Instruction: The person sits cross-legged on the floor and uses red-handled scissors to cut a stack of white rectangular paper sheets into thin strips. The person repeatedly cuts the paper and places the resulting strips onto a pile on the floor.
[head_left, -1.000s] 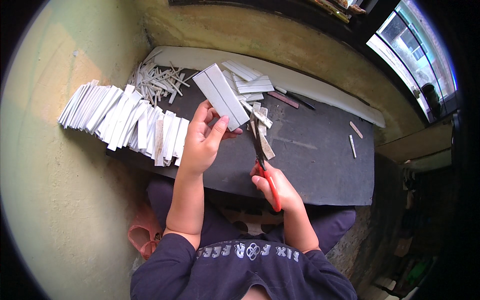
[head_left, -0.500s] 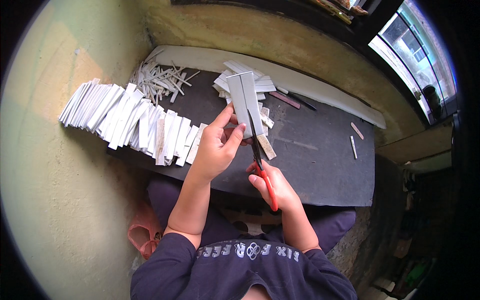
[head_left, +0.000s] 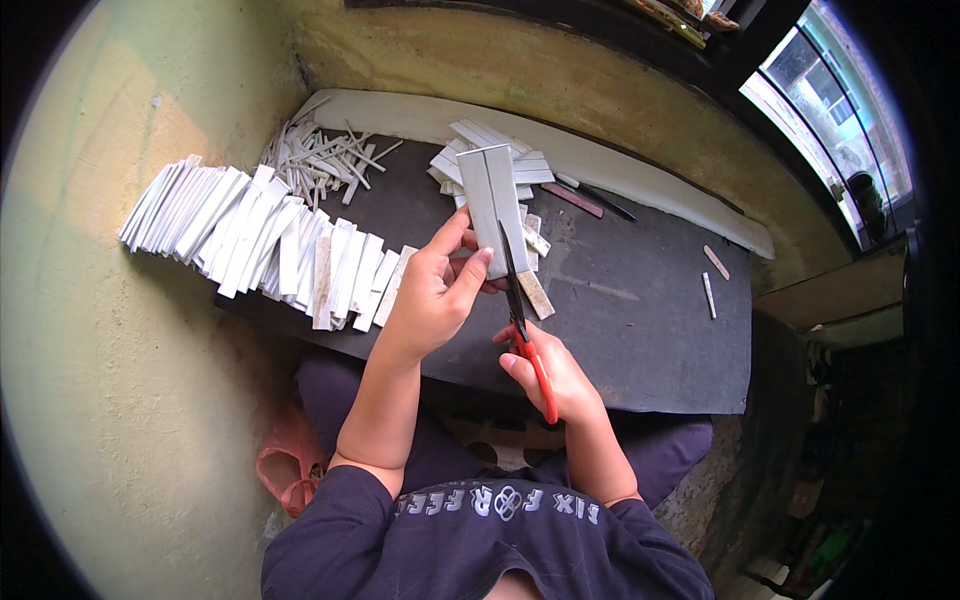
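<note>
— Across the dark shirt (head_left: 480, 555), what marking appears?

— Pale lettering (head_left: 435, 503) runs along the chest, with a round emblem set among the letters. The white piece (head_left: 483, 200) bears only a dark line, drawn lengthwise.

— How does each hand grip?

— The left hand (head_left: 440, 290) grasps the lower part of the white piece, thumb on the near face, fingers at the left edge and behind. The right hand (head_left: 555, 375) is closed around the red handles of the scissors (head_left: 516, 305); a dark blade lies over the face of the piece, toward its lower right. How far the blades are parted cannot be told.

— And the piece itself?

— Flat and oblong, it is held slightly tilted above the black table (head_left: 650, 330), in front of a pile of similar pieces (head_left: 532, 168). To the left leans a row of narrow white strips (head_left: 235, 235); thin sticks (head_left: 320, 160) lie heaped beyond.
</note>
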